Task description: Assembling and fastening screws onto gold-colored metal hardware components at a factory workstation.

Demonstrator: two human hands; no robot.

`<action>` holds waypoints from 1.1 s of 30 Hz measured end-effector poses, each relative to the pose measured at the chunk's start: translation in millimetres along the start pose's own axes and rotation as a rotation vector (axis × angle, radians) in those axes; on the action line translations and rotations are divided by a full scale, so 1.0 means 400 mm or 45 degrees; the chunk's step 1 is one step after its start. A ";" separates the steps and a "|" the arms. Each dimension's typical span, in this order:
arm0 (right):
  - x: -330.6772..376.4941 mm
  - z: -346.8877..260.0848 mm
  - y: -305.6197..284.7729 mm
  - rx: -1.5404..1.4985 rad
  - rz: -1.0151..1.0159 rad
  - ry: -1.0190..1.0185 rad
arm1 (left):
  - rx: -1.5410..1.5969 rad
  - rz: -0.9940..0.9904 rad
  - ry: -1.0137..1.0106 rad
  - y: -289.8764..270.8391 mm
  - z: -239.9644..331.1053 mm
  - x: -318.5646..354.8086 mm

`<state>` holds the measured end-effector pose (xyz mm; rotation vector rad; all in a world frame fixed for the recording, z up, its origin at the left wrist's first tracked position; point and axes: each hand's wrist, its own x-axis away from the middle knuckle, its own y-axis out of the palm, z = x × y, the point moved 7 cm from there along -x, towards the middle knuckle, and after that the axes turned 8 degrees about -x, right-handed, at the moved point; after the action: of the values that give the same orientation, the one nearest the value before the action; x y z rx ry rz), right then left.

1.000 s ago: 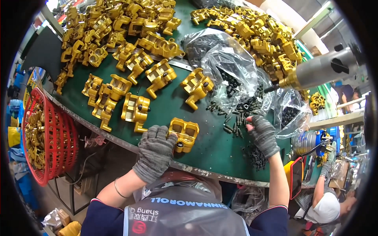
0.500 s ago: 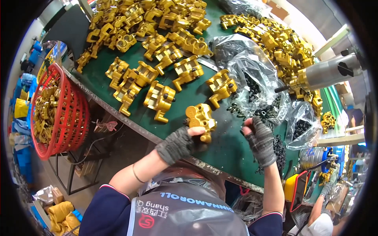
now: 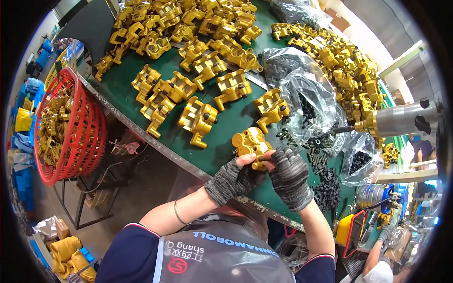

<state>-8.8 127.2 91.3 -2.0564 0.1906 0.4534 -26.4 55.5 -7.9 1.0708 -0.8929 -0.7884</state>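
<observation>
The gold-coloured metal casting [image 3: 251, 147] sits just above the near edge of the green counter [image 3: 226, 127], lifted between both gloved hands near the middle of the view. The left hand [image 3: 234, 178] has its fingers [image 3: 247, 160] wrapped closed around the casting's lower side, gripping it; the right hand [image 3: 289, 175] presses its fingers [image 3: 275, 160] against the casting's right face, closed as if pinching something small there, though whether a part is between them cannot be told. The hold looks the main risk: the casting is lumpy and probably heavy, the knit gloves may slide on smooth metal, and it hangs close to the counter's edge, so a slip could send it past the edge to the floor or down onto the fingers. At about three o'clock from the casting lies a scatter of small black bolts [image 3: 317, 150], with more spilling from a clear plastic bag [image 3: 302, 94]; a stray elbow or a dropped casting could knock these off the counter. At two o'clock a hanging power driver [image 3: 401, 120] points its bit toward the bolts, near enough that a swinging tool could catch the right hand. At eleven o'clock more gold castings [image 3: 198, 118] lie in loose rows, and a red basket [image 3: 78, 127] of them stands at nine o'clock, well apart.
</observation>
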 end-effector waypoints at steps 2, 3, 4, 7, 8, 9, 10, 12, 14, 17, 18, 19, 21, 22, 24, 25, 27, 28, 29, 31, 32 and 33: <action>-0.007 0.004 0.005 0.100 -0.089 0.029 | 0.022 -0.004 0.014 -0.012 -0.007 -0.007; -0.011 0.006 0.009 0.149 -0.134 0.045 | 0.042 -0.005 0.029 -0.019 -0.009 -0.010; -0.017 0.007 0.007 0.151 -0.134 0.048 | 0.062 -0.007 0.042 -0.022 -0.010 -0.013; -0.034 0.021 0.030 0.210 -0.364 0.112 | 0.121 -0.046 0.040 -0.024 -0.019 -0.023; -0.046 0.002 0.007 0.329 -0.298 -0.043 | 0.153 -0.066 0.045 -0.021 -0.019 -0.025; -0.056 -0.022 -0.021 0.435 -0.231 -0.213 | 0.158 -0.062 0.058 -0.023 -0.013 -0.022; -0.068 -0.063 -0.095 0.430 0.077 -0.362 | 0.185 -0.027 0.051 -0.029 -0.006 -0.016; 0.054 0.047 -0.331 0.316 0.616 0.006 | 0.246 0.008 -0.005 -0.019 -0.008 -0.011; 0.037 -0.003 -0.535 0.353 1.104 -0.228 | 0.254 -0.008 -0.043 -0.008 -0.027 -0.028; -0.055 0.154 -0.525 -0.527 1.000 0.081 | 0.269 0.007 -0.039 -0.017 -0.030 -0.022; -0.078 0.208 -0.482 -1.057 0.909 0.249 | 0.259 0.012 -0.041 -0.014 -0.032 -0.025; -0.081 0.211 -0.468 -1.053 0.906 0.242 | 0.247 0.018 -0.041 -0.012 -0.032 -0.028; -0.120 0.165 -0.394 -1.678 0.550 -0.015 | 0.241 0.036 -0.028 -0.015 -0.035 -0.027; -0.128 0.146 -0.373 -1.687 0.541 -0.016 | 0.274 0.006 -0.030 -0.014 -0.040 -0.031; -0.149 0.073 -0.312 -2.003 0.430 -0.108 | 0.336 -0.054 -0.050 -0.013 -0.045 -0.036; -0.158 0.044 -0.286 -2.161 0.367 -0.159 | 0.335 -0.050 -0.044 -0.016 -0.040 -0.034; -0.164 0.025 -0.248 -2.161 0.394 -0.106 | 0.374 -0.088 -0.056 -0.010 -0.035 -0.028; -0.163 0.024 -0.232 -2.152 0.424 -0.050 | 0.396 -0.109 -0.063 -0.005 -0.036 -0.026; -0.161 0.025 -0.220 -2.139 0.455 0.006 | 0.398 -0.110 -0.059 -0.002 -0.037 -0.025; -0.158 0.010 -0.205 -2.143 0.423 -0.019 | 0.446 -0.160 -0.027 0.009 -0.038 -0.024; -0.156 0.002 -0.200 -2.148 0.397 -0.045 | 0.469 -0.186 -0.013 0.014 -0.038 -0.022; -0.154 -0.003 -0.197 -2.151 0.375 -0.071 | 0.471 -0.187 -0.016 0.014 -0.040 -0.021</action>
<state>-40.1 162.8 179.5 -3.6638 0.0411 1.0730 -15.0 70.6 -7.8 1.4707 -1.0032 -0.7680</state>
